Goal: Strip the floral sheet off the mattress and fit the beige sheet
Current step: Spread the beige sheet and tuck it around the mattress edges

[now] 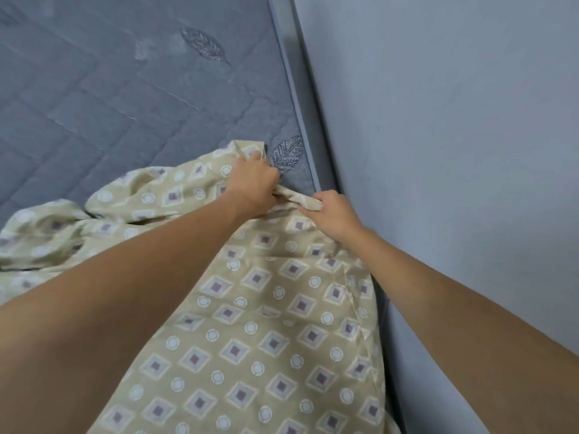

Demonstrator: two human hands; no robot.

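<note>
The beige sheet (250, 324) is lying bunched over the near part of the grey mattress (125, 89), reaching its right edge by the wall (454, 120). The left hand (253, 180) is gripping a fold near the sheet's corner, fingers curled; the right hand (335, 214) is pinching its rolled hem

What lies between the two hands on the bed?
In the head view, a bunched edge of the beige sheet spans from the left hand to the right hand, both gripping it.
</note>
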